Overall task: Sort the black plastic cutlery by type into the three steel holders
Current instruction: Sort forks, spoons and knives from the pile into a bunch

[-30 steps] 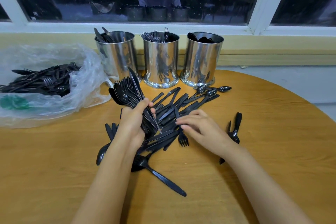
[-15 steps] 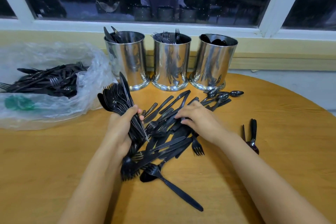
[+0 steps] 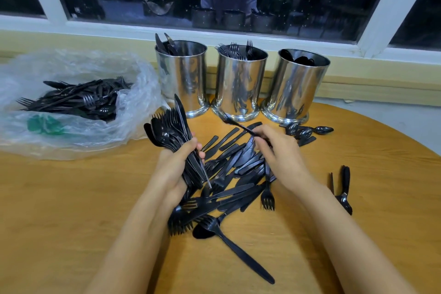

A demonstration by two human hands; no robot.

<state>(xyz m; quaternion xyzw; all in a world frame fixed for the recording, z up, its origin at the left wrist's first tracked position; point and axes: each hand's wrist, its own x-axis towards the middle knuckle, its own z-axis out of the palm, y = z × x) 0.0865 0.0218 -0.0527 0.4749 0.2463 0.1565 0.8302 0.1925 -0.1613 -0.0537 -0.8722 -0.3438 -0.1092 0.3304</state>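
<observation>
Three steel holders stand in a row at the table's far edge: the left holder [image 3: 182,81] has knives, the middle holder [image 3: 241,83] forks, the right holder [image 3: 298,86] spoons. My left hand [image 3: 176,164] grips a thick bundle of black cutlery [image 3: 171,129], heads fanned up and to the left. My right hand [image 3: 279,153] pinches a single black piece [image 3: 238,125] by its handle, lifted over the loose pile of cutlery [image 3: 229,174] on the table between my hands.
A clear plastic bag [image 3: 71,131] with more black cutlery lies at the left. A few spoons [image 3: 307,130] lie before the right holder. Two more pieces [image 3: 343,188] sit at the right. The round wooden table [image 3: 71,210] ends at the window wall.
My right hand has risen from the pile with one piece pinched, its head pointing left toward the holders. The left hand's bundle stays held; the view shifted closer.
</observation>
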